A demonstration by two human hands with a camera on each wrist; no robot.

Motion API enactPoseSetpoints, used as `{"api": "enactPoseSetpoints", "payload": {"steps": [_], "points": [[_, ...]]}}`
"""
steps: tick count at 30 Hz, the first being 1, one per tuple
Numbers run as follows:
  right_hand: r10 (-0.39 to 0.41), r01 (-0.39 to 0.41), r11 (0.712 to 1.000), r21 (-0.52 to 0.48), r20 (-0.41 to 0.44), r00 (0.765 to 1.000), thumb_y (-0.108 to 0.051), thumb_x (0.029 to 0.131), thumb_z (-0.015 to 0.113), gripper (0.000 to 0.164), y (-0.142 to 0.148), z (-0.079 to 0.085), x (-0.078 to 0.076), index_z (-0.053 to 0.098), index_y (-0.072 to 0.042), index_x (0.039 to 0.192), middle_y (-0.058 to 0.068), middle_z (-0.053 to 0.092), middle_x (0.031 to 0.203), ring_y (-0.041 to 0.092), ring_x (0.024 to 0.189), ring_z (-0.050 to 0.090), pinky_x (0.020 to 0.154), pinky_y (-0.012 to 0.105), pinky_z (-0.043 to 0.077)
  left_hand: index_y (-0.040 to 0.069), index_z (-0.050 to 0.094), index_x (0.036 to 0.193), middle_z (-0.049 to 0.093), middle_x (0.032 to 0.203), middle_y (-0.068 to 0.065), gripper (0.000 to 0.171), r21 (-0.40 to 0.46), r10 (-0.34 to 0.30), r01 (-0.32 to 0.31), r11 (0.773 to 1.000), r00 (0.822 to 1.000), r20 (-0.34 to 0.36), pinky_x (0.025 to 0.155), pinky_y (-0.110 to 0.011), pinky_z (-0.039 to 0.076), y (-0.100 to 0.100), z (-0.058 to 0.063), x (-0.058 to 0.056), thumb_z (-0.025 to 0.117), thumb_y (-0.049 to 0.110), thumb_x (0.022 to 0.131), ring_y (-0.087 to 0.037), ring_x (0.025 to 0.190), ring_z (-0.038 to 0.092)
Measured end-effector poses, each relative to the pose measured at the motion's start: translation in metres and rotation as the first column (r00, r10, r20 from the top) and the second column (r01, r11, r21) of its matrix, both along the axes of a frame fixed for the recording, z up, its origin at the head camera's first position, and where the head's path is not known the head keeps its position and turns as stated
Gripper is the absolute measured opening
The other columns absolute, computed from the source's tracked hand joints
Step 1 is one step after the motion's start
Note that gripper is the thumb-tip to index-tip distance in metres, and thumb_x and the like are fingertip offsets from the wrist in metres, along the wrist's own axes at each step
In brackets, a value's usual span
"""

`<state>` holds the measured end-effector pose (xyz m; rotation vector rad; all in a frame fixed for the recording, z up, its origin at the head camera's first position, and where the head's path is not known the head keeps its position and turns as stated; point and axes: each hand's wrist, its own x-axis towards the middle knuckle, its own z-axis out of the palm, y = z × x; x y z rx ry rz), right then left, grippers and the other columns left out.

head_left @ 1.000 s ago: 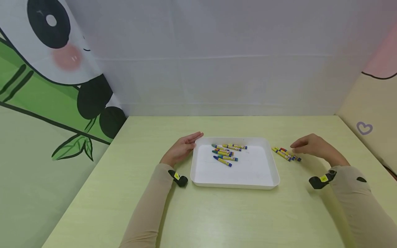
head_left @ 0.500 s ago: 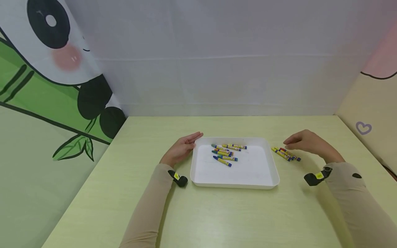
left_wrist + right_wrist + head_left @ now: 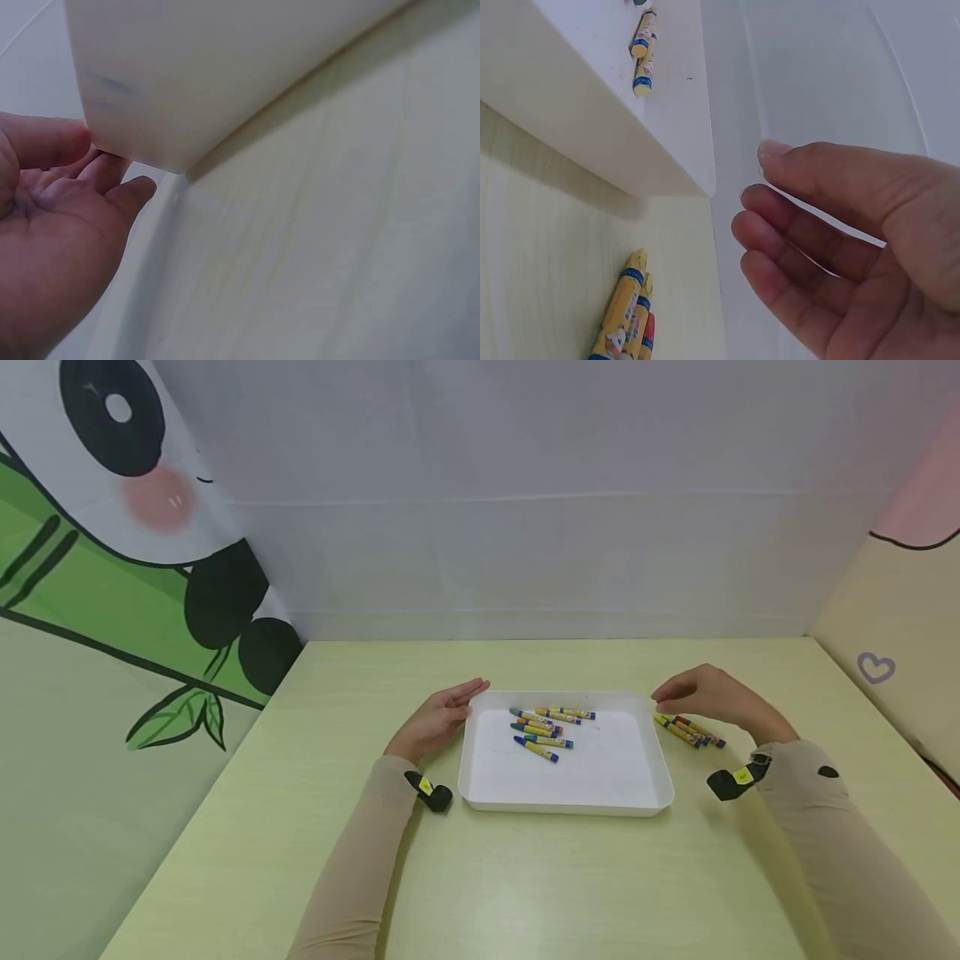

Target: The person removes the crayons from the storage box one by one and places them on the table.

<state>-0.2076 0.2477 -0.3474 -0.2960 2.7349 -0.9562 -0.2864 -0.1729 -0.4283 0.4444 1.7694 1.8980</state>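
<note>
Right hand (image 3: pixel 708 697) is held in the air near the far right corner of the white plastic rectangular tray (image 3: pixel 585 785), with its fingers softly bent. Between its thumb and its forefinger stays a narrow gap, and in the right wrist view I see nothing held in it.

Below this hand, on the side nearer to the person, lies a small bundle of yellow-wrapped wax crayons with blue bands (image 3: pixel 678 732). They rest on the pale yellow-green table (image 3: pixel 555 877), just beside the tray. Their long axes run almost parallel, in a diagonal: the coloured tips, yellow and red among them, point to the far left, and the blunt ends point to the near right.

Left hand (image 3: pixel 435 718) is at the far left corner of the tray, its fingers rather straight and its thumb touching the outer wall; how firmly it presses, I cannot tell.

To the right of this hand, inside the tray, lie more crayons of the same kind (image 3: pixel 536 731). Their tips point mostly to the left. Nearest to the person is the blue-tipped crayon (image 3: pixel 537 750), slanted, its blunt end toward the near right.
</note>
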Motion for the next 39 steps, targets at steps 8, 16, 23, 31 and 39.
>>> {"api": "enactPoseSetpoints", "payload": {"steps": [8, 16, 23, 31, 39], "points": [[0.055, -0.056, 0.998, -0.007, -0.023, 0.998, -0.027, 0.090, 0.067, 0.035, -0.018, 0.001, -0.007, 0.068, -0.002, 0.115, 0.012, 0.070, 0.113, 0.025, 0.103, 0.064, 0.088, 0.043, 0.053, 0.007, 0.025, 0.152, 0.027, 0.159, -0.004, 0.057, 0.001, -0.004, 0.004, 1.000, 1.000, 0.002, 0.119, -0.039, 0.021, -0.001, -0.001, -0.001, 0.034, -0.008, 0.098, -0.017, 0.148, 0.020], [0.099, -0.099, 0.995, -0.019, -0.007, 0.995, -0.026, 0.088, 0.069, 0.034, -0.036, -0.001, -0.012, 0.070, -0.004, 0.114, 0.012, 0.070, 0.113, 0.021, 0.099, 0.065, 0.082, 0.037, 0.054, 0.007, 0.025, 0.153, 0.027, 0.159, -0.004, 0.057, -0.007, 0.004, -0.004, 1.000, 1.000, 0.005, 0.120, -0.038, 0.020, 0.000, -0.001, -0.001, 0.034, -0.007, 0.099, -0.017, 0.148, 0.019], [0.156, -0.156, 0.987, -0.033, -0.003, 0.988, -0.024, 0.087, 0.070, 0.030, -0.053, -0.007, -0.019, 0.071, -0.003, 0.109, 0.008, 0.072, 0.107, 0.017, 0.096, 0.066, 0.088, 0.041, 0.053, 0.008, 0.024, 0.153, 0.027, 0.159, -0.003, 0.056, -0.005, 0.002, -0.002, 1.000, 1.000, 0.007, 0.119, -0.038, 0.021, 0.001, -0.001, -0.002, 0.033, -0.007, 0.099, -0.017, 0.148, 0.018], [0.200, -0.199, 0.979, -0.040, 0.024, 0.979, -0.023, 0.086, 0.072, 0.027, -0.066, -0.013, -0.031, 0.073, -0.006, 0.107, 0.004, 0.073, 0.102, 0.014, 0.093, 0.066, 0.086, 0.038, 0.054, 0.008, 0.024, 0.153, 0.027, 0.159, -0.003, 0.056, -0.010, 0.002, -0.002, 1.000, 1.000, -0.006, 0.119, -0.039, 0.020, 0.004, -0.001, -0.004, 0.033, -0.007, 0.099, -0.017, 0.148, 0.018], [0.288, -0.286, 0.957, -0.042, 0.028, 0.957, -0.020, 0.085, 0.073, 0.026, -0.077, -0.020, -0.042, 0.073, -0.005, 0.106, 0.004, 0.073, 0.102, 0.013, 0.090, 0.066, 0.082, 0.032, 0.056, 0.009, 0.025, 0.153, 0.027, 0.159, -0.002, 0.056, -0.023, 0.012, -0.012, 1.000, 1.000, -0.002, 0.119, -0.038, 0.021, 0.007, -0.002, -0.007, 0.034, -0.006, 0.099, -0.017, 0.148, 0.018]]}}
